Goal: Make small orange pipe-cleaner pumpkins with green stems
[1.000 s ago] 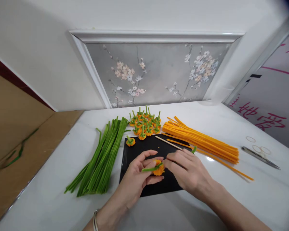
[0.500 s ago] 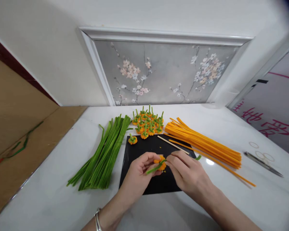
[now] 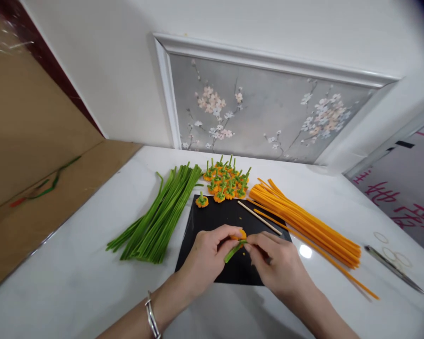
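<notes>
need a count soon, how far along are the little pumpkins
Done: a cluster of pumpkins beyond the mat, plus one on it. In hand: left hand and right hand work a green stem onto another. Left: big green and orange piles.

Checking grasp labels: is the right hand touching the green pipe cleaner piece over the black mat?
Touching. The head view shows right hand fingertips pinching the green pipe cleaner piece at its upper end.

The left hand [image 3: 207, 256] and right hand [image 3: 277, 266] are brought together fingertip to fingertip, fingers pinched, forearms angled inward from near.
</notes>
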A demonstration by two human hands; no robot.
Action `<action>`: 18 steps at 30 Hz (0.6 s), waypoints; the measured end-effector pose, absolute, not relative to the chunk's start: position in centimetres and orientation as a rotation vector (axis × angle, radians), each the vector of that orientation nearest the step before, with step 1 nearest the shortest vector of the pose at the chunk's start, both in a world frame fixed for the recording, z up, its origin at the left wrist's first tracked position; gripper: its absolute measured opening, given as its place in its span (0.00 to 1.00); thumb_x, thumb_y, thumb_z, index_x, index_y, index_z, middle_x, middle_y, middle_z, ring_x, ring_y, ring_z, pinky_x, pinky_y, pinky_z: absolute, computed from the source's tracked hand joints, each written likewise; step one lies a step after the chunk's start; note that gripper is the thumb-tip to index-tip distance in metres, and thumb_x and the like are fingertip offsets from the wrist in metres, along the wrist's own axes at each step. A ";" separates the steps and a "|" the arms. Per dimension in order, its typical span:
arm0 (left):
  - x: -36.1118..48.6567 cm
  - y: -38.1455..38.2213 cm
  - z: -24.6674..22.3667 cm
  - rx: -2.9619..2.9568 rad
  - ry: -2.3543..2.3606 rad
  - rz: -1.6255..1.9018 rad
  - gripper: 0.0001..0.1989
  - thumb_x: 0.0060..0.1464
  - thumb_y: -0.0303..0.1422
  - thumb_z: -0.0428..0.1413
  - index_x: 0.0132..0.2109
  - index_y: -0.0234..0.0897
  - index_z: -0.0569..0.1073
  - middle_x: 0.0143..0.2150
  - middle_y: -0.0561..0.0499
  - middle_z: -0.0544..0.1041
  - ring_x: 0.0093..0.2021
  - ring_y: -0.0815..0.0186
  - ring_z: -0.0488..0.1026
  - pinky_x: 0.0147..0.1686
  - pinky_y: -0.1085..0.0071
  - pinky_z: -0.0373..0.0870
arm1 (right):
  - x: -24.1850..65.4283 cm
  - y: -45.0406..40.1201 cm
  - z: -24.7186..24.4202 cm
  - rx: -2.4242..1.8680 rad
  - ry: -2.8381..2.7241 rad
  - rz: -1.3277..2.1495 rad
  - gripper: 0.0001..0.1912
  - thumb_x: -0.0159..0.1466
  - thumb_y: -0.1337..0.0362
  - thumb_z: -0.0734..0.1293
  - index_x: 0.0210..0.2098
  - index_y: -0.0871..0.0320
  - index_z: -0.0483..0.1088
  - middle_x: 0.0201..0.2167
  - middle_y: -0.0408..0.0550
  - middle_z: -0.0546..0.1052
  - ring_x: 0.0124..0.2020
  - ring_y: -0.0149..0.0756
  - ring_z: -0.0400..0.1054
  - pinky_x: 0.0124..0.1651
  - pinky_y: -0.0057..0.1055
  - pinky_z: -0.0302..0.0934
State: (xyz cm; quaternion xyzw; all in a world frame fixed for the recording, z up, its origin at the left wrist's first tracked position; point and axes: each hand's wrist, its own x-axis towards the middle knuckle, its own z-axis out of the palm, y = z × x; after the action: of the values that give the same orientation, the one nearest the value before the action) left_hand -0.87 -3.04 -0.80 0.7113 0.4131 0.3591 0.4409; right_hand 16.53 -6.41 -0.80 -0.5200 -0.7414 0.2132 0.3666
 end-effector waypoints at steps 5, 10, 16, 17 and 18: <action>-0.8 -3.4 -0.9 1.724 0.993 0.878 0.09 0.59 0.30 0.53 0.42 0.38 0.77 0.39 0.52 0.81 0.36 0.67 0.76 0.37 0.75 0.69 | 15.7 -6.4 -0.2 -1.415 -1.387 1.198 0.13 0.62 0.54 0.66 0.32 0.59 0.70 0.19 0.44 0.75 0.20 0.31 0.70 0.25 0.24 0.67; -0.8 -2.9 -1.3 1.556 0.951 0.899 0.07 0.57 0.31 0.53 0.40 0.35 0.76 0.37 0.48 0.79 0.38 0.64 0.74 0.39 0.71 0.69 | 15.4 -6.2 -0.7 -1.319 -1.229 1.358 0.19 0.59 0.49 0.69 0.35 0.60 0.69 0.27 0.48 0.77 0.29 0.35 0.75 0.33 0.29 0.72; -0.6 -2.5 -1.7 1.378 0.853 0.873 0.05 0.56 0.32 0.54 0.39 0.35 0.70 0.33 0.51 0.75 0.32 0.68 0.71 0.34 0.73 0.67 | 15.7 -6.0 -1.4 -1.346 -1.402 1.273 0.13 0.63 0.54 0.64 0.39 0.58 0.69 0.26 0.46 0.77 0.26 0.34 0.74 0.30 0.29 0.71; -0.6 -2.6 -1.7 1.374 0.846 0.872 0.05 0.57 0.32 0.54 0.39 0.35 0.70 0.33 0.51 0.75 0.31 0.69 0.70 0.33 0.74 0.66 | 15.8 -5.9 -1.4 -1.371 -1.457 1.220 0.11 0.63 0.57 0.64 0.38 0.58 0.71 0.24 0.45 0.76 0.24 0.33 0.72 0.28 0.28 0.70; -0.6 -2.6 -1.7 1.374 0.840 0.871 0.04 0.57 0.32 0.54 0.38 0.35 0.69 0.32 0.52 0.74 0.31 0.70 0.69 0.33 0.74 0.66 | 15.9 -5.9 -1.4 -1.388 -1.515 1.149 0.10 0.64 0.59 0.63 0.37 0.58 0.72 0.22 0.44 0.75 0.23 0.32 0.71 0.27 0.27 0.68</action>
State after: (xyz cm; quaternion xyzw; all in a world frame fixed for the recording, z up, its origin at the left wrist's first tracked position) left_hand -0.57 -2.60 -1.73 0.5949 0.3639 0.3773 0.6093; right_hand 15.90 -5.85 -1.43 -0.5446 -0.5943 0.4508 0.3835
